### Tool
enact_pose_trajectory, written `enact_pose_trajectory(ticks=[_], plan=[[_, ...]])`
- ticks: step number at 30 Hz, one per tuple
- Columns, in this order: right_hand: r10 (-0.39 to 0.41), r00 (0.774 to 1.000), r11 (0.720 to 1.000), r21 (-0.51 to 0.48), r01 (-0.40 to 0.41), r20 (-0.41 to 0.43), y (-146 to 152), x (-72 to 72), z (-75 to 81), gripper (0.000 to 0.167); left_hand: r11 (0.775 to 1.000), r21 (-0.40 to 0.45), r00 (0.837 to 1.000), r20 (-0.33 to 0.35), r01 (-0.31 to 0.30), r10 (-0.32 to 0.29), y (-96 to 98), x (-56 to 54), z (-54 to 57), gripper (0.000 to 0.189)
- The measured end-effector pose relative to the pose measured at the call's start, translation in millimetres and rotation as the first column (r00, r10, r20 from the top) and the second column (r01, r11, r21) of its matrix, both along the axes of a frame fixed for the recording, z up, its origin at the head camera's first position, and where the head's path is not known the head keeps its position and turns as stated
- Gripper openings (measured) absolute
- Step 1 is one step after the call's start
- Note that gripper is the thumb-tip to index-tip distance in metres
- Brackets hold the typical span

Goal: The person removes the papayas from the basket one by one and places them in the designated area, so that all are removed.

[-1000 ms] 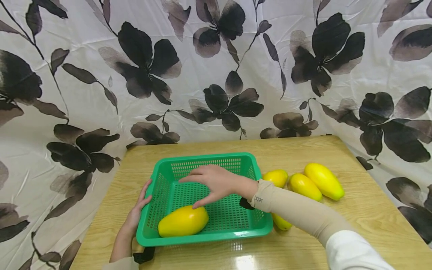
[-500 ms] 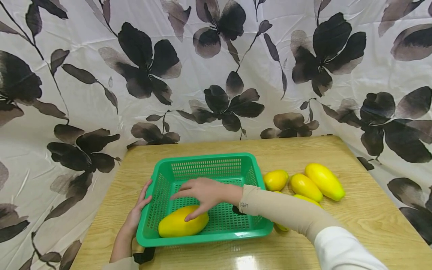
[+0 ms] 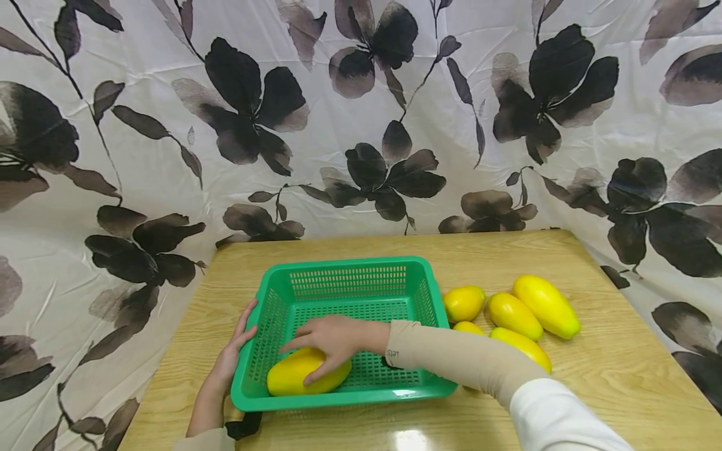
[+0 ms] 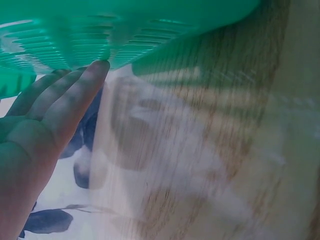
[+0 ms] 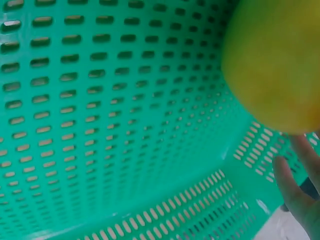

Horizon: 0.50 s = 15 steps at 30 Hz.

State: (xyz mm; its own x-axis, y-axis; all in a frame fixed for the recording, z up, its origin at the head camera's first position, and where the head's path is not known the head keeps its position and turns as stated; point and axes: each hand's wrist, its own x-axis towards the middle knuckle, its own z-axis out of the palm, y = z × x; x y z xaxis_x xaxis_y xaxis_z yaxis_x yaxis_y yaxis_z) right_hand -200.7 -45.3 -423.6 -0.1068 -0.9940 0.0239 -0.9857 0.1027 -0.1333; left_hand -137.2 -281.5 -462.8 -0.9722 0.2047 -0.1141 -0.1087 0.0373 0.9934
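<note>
In the head view a green perforated plastic basket (image 3: pixel 350 401) stands on the table, with one large yellow oblong fruit (image 3: pixel 284 378) lying in its near left corner. My right hand (image 3: pixel 329 338) reaches over that fruit, thumb on the near side and fingers spread across the top and far side. The right wrist view has the fruit's rounded end at upper right, with fingers (image 5: pixel 286 182) close below it and a gap beside one. My left hand (image 3: pixel 230 358) rests straight-fingered against the basket's left side; in the left wrist view its fingertips (image 4: pixel 100 66) touch the slotted wall.
Right of the basket lie several yellow fruits, among them a small one (image 3: pixel 465 303), a longer one with a green tip (image 3: pixel 546 305) and one partly behind the right sleeve (image 3: pixel 521 346). Behind the wooden table (image 3: pixel 615 369) hangs a floral cloth (image 3: pixel 316 156).
My right hand has moved down and slightly left onto the fruit in the basket, covering more of it. My left hand keeps its place at the basket's side. The fruit lies where it was.
</note>
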Motion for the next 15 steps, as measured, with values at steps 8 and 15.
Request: enact_pose_trajectory(ticks=[8, 15], plan=[[0.006, 1.000, 0.999, 0.052, -0.007, 0.025, -7, 4.4, -13.1, 0.067, 1.000, 0.001, 1.000, 0.007, -0.010, 0.010, 0.5, -2.1, -2.1, 0.053], [-0.016, 1.000, 0.997, 0.072, 0.014, 0.015, -12, 4.7, -21.1, 0.069, 0.999, -0.030, 1.000, -0.003, -0.018, 0.018, -0.2, -1.6, -2.1, 0.053]])
